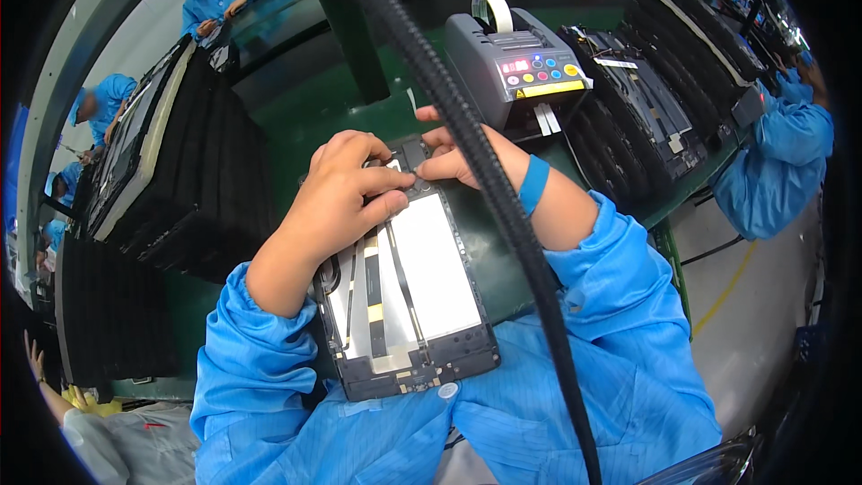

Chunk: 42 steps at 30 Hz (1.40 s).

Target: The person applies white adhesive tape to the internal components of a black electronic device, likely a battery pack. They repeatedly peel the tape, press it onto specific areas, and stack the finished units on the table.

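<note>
An opened tablet (440, 274), with a bright silver inner plate, black frame and dark ribbon cables, leans against my front at the table's edge. My left hand (346, 181) lies over its far left part, index finger and thumb bent close together near the far end of the plate. Whatever is between those fingertips is too small to make out. At the tablet's far edge, my right hand (453, 160) has its thumb on the black frame and other fingers curled around the corner. A black braided cable (476, 144) crosses in front and hides part of that hand.
Beyond my right hand stands a grey tape dispenser (516, 63) with a white roll and short strips at its mouth. Tall stacks of black trays (193, 162) rise at left; more trays (642, 99) holding tablet parts stand at right. Co-workers in blue sit around.
</note>
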Available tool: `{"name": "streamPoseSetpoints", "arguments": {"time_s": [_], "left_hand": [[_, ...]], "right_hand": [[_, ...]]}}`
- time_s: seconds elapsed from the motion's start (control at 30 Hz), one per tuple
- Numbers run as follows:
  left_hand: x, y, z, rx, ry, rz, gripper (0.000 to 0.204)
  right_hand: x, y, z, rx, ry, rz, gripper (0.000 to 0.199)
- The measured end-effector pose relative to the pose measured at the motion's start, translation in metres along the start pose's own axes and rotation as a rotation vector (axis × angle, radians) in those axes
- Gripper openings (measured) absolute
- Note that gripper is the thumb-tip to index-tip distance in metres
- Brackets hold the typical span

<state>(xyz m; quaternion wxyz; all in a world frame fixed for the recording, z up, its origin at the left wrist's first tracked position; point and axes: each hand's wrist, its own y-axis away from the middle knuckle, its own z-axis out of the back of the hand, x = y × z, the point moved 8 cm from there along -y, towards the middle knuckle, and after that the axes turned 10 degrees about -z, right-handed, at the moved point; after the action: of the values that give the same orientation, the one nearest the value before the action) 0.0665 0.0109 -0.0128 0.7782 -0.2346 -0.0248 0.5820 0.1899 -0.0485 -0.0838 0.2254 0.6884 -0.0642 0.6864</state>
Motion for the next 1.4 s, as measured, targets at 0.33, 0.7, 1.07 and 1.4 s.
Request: {"name": "streamPoseSetpoints", "arguments": {"time_s": [0.33,0.7,1.07,1.4], "left_hand": [[0.017,0.007,-0.004,-0.037,0.082,0.117,0.016],[0.031,0.005,-0.011,-0.044,0.219,0.290,0.018],[0.033,0.005,-0.014,-0.008,0.218,0.382,0.017],[0.041,0.000,-0.017,0.050,0.246,0.526,0.017]], "right_hand": [[0.039,0.012,-0.024,0.280,0.765,0.201,0.016],[0.036,-0.002,-0.028,0.288,0.978,0.026,0.023],[0.037,0.001,-0.027,0.225,0.884,-0.113,0.023],[-0.022,-0.001,-0.008,0.069,0.132,-0.324,0.031]]}}
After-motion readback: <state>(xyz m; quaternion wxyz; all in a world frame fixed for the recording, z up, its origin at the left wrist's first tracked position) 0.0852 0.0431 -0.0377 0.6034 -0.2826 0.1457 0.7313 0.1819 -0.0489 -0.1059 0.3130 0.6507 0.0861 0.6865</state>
